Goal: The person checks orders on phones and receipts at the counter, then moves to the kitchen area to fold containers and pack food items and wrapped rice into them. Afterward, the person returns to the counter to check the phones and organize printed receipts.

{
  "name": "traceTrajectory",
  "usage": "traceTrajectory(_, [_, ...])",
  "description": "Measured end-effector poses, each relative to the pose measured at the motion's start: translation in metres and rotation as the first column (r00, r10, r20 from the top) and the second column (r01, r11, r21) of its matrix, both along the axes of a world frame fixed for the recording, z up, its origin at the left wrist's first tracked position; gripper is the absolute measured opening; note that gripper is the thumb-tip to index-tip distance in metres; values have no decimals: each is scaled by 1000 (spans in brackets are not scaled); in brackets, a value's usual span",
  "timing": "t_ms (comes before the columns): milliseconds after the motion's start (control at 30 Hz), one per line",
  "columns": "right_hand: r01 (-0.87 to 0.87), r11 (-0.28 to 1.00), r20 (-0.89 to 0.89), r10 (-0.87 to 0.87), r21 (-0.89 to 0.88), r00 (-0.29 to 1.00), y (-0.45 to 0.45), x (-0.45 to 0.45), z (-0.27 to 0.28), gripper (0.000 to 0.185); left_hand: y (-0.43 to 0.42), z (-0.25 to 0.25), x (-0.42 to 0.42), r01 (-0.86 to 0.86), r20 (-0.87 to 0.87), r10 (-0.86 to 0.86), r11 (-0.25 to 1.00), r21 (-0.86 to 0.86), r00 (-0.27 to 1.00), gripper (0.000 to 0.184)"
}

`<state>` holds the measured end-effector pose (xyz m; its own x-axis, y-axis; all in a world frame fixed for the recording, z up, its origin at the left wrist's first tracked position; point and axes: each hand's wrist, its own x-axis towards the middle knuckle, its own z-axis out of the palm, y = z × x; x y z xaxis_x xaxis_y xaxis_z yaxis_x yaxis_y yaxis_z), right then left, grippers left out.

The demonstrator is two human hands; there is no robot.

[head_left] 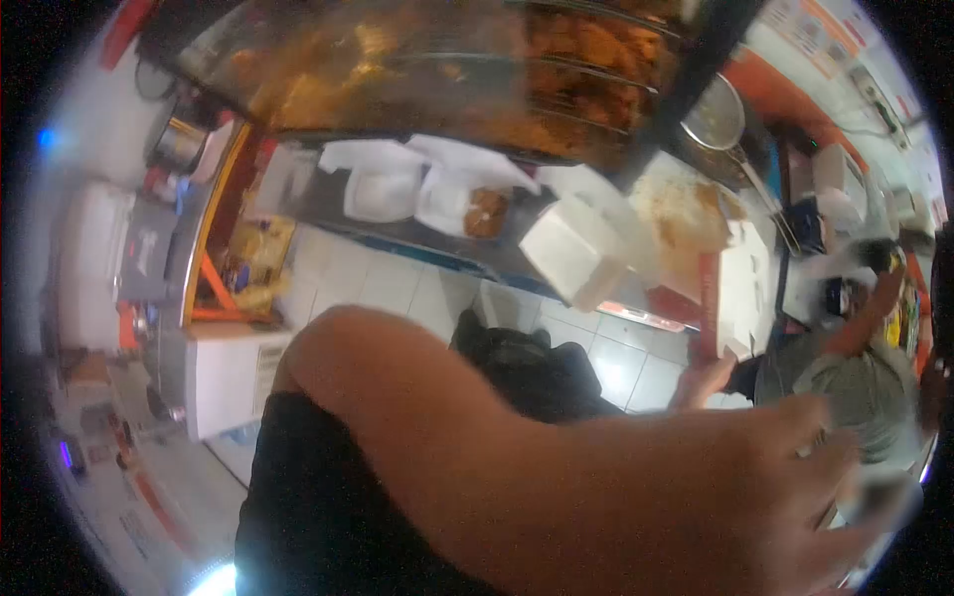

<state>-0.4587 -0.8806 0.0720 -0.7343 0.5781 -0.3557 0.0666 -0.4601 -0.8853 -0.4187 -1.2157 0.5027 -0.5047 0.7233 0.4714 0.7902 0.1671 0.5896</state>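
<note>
My left arm crosses the view from the lower left. My left hand (785, 482) is at the far right, its blurred fingers apart beside a smeared grey thing (879, 502). My right hand (704, 380) shows just past the left forearm, its fingers at the lower edge of a red and white cardboard box (737, 293). An open white carton (576, 248) stands at the counter's edge left of that box. Farther left, two open white foam containers sit side by side. The left one (383, 194) shows no food; the other (437, 204) has a brown food piece (485, 212) in it.
Behind the counter (308, 189) is a glass case (586, 79) with browned food. A strainer with a long handle (714, 114) lies at the upper right. A co-worker in a grey shirt (860, 387) is at the right. A white cabinet (224, 382) stands left, above a tiled floor (338, 273).
</note>
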Motion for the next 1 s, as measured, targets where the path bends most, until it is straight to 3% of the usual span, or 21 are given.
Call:
traceTrajectory(33, [2, 998, -25, -4, -59, 1000, -4, 2, 8, 38, -12, 11, -6, 100, 69, -91, 986, -130, 993, 40])
traceTrajectory(100, [5, 984, -70, -18, -176, 997, -15, 6, 26, 36, -10, -4, -6, -39, 191, 0, 979, 199, 982, 29])
traceTrajectory(200, [2, 989, -66, -12, -149, 998, -28, 14, 52, 36, 5, -32, -19, -211, 320, 1, 753, 624, 947, 14])
traceTrajectory(267, [-39, 999, -60, 38, -19, 997, -40, 31, 69, 36, -4, -52, -16, -210, 295, 23, 756, 620, 955, 10])
traceTrajectory(300, [-72, 996, -64, 75, 46, 995, -46, 41, 80, 36, -10, -61, -7, -177, 246, 60, 853, 491, 968, 11])
traceTrajectory(367, [-172, 968, -87, 190, 184, 978, -65, 60, 100, 36, -10, -55, 14, -26, 80, -5, 923, 384, 997, 15])
traceTrajectory(433, [-292, 912, -115, 335, 289, 935, -90, 69, 119, 36, -23, -35, 35, -58, 104, 18, 916, 397, 994, 18])
traceTrajectory(467, [-345, 879, -112, 400, 330, 910, -102, 72, 126, 36, -31, -23, 44, -223, 326, 89, 888, 402, 941, 17])
traceTrajectory(533, [-404, 822, -110, 481, 402, 870, -119, 80, 135, 36, -48, -1, 53, -489, 678, 166, 812, 318, 716, 14])
traceTrajectory(600, [-422, 785, -104, 517, 453, 850, -127, 87, 140, 36, -56, -18, 32, -503, 735, -32, 708, 495, 678, 10])
traceTrajectory(667, [-419, 768, -109, 528, 485, 842, -131, 90, 146, 36, -43, -73, 0, -407, 517, 62, 698, 588, 854, 11])
traceTrajectory(700, [-417, 758, -108, 533, 502, 839, -132, 93, 150, 36, -13, -113, -4, -439, 328, 305, 741, 508, 894, 20])
traceTrajectory(733, [-409, 749, -107, 533, 521, 839, -133, 95, 154, 36, 10, -137, -1, -499, 254, 430, 768, 401, 866, 28])
traceTrajectory(800, [-388, 730, -105, 528, 563, 843, -136, 98, 163, 37, 36, -176, -1, -366, 195, 328, 907, 207, 924, 37])
traceTrajectory(900, [-287, 723, -139, 467, 628, 873, -141, 96, 180, 37, 49, -192, 3, -421, 359, 303, 850, 317, 883, 31])
traceTrajectory(967, [-157, 730, -204, 380, 665, 902, -150, 88, 200, 37, 27, -177, 15, -591, 478, 450, 782, 198, 755, 23])
traceTrajectory(1000, [-87, 746, -274, 346, 660, 897, -149, 84, 211, 40, -2, -180, 4, -452, 538, 266, 857, 248, 800, 22])
